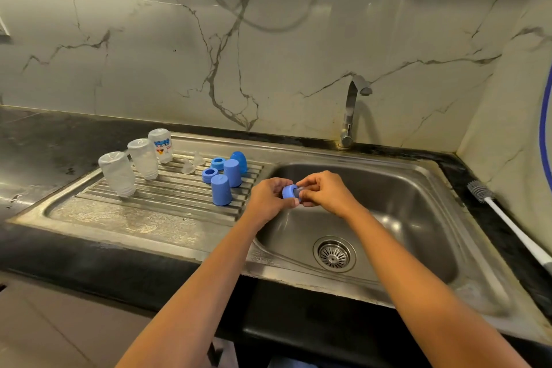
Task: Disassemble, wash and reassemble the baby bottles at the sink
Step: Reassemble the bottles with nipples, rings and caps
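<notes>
Reassembly stage, by the look of it: left hand [270, 199] pinching blue collar ring [289, 191] above sink [418, 176], right hand [324, 191] closed on clear teat [299, 188] entering it; next, seat teat fully, then fit to a bottle [117, 173] on drainer.

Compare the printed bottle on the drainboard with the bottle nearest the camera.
The printed bottle carries a coloured label; the nearest bottle is plain. The printed bottle stands farthest back, near the drainboard's rear edge; the nearest bottle stands at the front of the row and leans more in this view. Both are clear, upside down, with caps and rings off.
</notes>
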Motion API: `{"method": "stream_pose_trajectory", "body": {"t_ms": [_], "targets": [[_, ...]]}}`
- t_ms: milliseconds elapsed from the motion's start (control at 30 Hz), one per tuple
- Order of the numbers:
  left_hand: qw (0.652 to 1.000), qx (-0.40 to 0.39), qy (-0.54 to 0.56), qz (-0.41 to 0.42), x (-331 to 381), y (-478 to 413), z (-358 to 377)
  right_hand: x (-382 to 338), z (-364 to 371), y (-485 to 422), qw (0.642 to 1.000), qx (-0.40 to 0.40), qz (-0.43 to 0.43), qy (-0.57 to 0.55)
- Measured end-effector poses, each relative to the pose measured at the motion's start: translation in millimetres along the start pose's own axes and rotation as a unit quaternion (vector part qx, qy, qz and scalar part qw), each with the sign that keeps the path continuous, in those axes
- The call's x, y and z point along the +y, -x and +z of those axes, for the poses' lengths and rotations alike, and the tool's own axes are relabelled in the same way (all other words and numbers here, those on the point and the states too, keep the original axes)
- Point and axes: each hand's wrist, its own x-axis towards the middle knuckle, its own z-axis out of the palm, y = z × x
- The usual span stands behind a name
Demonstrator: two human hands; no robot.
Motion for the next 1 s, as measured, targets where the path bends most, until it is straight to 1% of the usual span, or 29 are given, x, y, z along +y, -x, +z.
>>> {"method": "stream_pose_trajectory", "body": {"t_ms": [200, 367, 567, 733, 867, 933, 1000], "targets": [[0.999, 0.027, -0.039, 0.024, 2, -5, -7, -12, 1, -7, 0.998, 0.025, -0.045, 0.040], [0.994, 0.062, -0.086, 0.024, 6, -9, -14, -24, 4, -14, 0.986, 0.055, -0.085, 0.136], [0.983, 0.081, -0.165, 0.012, 8, -12, -24, -42, 13, -23, 0.970, 0.050, -0.105, 0.213], [0.977, 0.088, -0.196, -0.001, 9, -13, -35, -54, 22, -35, 0.959, 0.044, -0.123, 0.250], [0.972, 0.114, -0.207, -0.002, 11, -14, -50, -67, 29, -48, 0.962, 0.048, -0.123, 0.239], [0.972, 0.130, -0.195, 0.014, 11, -17, -65, -80, 30, -57, 0.966, 0.058, -0.128, 0.217], [0.977, 0.135, -0.160, 0.032, 12, -18, -86, -99, 31, -69, 0.969, 0.051, -0.139, 0.199]]}}
